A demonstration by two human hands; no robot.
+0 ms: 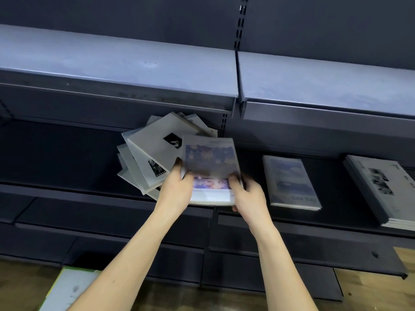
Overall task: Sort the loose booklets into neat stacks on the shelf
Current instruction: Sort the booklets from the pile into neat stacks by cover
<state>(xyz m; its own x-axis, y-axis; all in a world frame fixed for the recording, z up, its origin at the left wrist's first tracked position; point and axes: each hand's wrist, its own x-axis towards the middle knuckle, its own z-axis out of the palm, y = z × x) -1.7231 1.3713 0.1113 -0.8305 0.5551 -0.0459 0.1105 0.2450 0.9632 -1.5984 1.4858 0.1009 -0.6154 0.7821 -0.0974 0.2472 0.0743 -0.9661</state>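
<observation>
Both your left hand [177, 187] and right hand [246, 194] grip the blue booklets [210, 162] at the shelf [67, 187] edge, matching stack [289, 182] lying just rightward, nearer your right hand.

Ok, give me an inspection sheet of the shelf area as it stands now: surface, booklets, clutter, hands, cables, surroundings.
Surface: dark shelf, bare at its left part; pale shelf above carries nothing visible.
Job's things: loose pile of grey booklets fanned at mixed angles; blue-picture booklets held at the shelf's front edge; a blue-cover stack and a grey stack lie squared to the right.
Clutter: nothing seen on the shelf beyond the booklets.
Hands: left hand and right hand both grip the blue-picture booklets, thumbs on top.
Cables: nothing seen.
Surroundings: slotted upright, wooden floor, a pale board at lower left.
</observation>
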